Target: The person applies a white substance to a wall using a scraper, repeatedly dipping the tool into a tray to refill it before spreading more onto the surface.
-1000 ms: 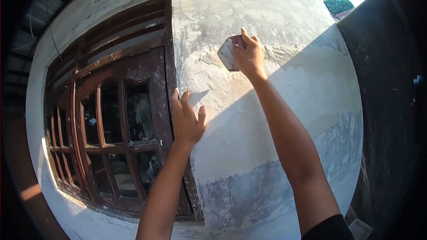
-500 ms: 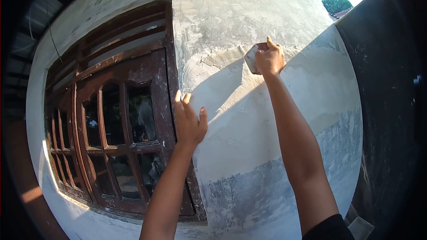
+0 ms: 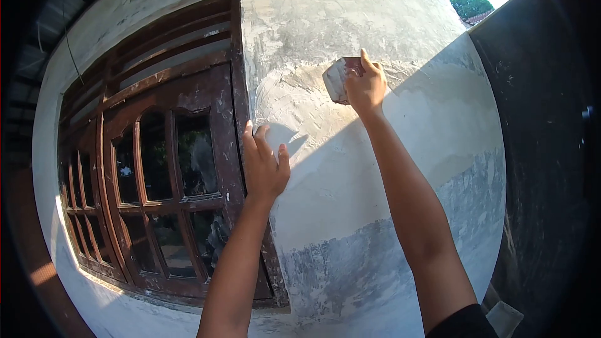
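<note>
"Grey and cream plaster covers the wall [image 3: 375, 175], rough above and smoother lower down. Where is the flat tool [image 3: 337, 81]?"

"Up on the wall's sunlit part, by the shadow's slanting edge. The right hand [image 3: 367, 86] has it."

"How are that hand's fingers?"

"Clamped on the tool, with one digit sticking up. The tool's face is smeared whitish, with dark red showing near the hand."

"And the left hand [image 3: 265, 166]?"

"Lower, beside the brown window frame [image 3: 238, 112], where the frame meets the plaster. Its fingers are apart and bent a little. I can't tell whether the tips touch anything."

"What about the window itself?"

"Dark glass panes [image 3: 196, 153] sit between brown bars, with slats [image 3: 169, 53] above them. The wood is scuffed and spotted with pale marks."

"Anything on the other side?"

"A dark wall [image 3: 544, 125] in shade, a green treetop [image 3: 471, 7] beyond the plastered wall's upper corner, and a black sleeve [image 3: 462, 323] on the right arm. Near the sleeve lies a pale object [image 3: 504, 319], too unclear to name."
</note>
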The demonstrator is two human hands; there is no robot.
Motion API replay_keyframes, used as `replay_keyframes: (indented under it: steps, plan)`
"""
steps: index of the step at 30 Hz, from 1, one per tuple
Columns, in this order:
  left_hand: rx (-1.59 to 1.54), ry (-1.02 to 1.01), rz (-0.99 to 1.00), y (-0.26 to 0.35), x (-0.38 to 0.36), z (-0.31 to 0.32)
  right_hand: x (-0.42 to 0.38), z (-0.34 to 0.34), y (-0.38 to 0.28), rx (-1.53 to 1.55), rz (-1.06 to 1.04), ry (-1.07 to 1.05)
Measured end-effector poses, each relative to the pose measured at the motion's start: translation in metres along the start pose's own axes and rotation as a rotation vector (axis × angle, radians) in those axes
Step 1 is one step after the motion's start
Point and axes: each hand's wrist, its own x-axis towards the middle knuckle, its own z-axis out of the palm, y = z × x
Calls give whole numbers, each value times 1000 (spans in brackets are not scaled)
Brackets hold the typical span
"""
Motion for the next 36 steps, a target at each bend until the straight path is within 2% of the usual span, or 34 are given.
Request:
replay_keyframes:
  steps: [1,2,4,5,8,16,23,32,36]
  plan:
    - [-2,-4,-6,1,-1,0,-4,3,-3,42,-33,-83]
    - [-4,8,11,1,0,0,-5,7,-2,-29,-35,-62]
    - [-8,12,32,1,2,-2,2,-3,8,-193,149,38]
    - [33,17,66,1,3,-2,3,-15,9,-167,194,107]
    - [124,29,120,2,5,-4,-2,-46,14,-237,69,90]
    - [176,0,176,27,6,2,-33,-116,22,-216,20,-106]
    - [-247,42,176,130,-25,41,-52,-187,35,-194,82,-186]
    - [-644,14,58,269,-70,110,-42,-307,68,-422,113,-236]
    - [-806,12,42,341,-87,134,-34,-364,87,-535,146,-193]
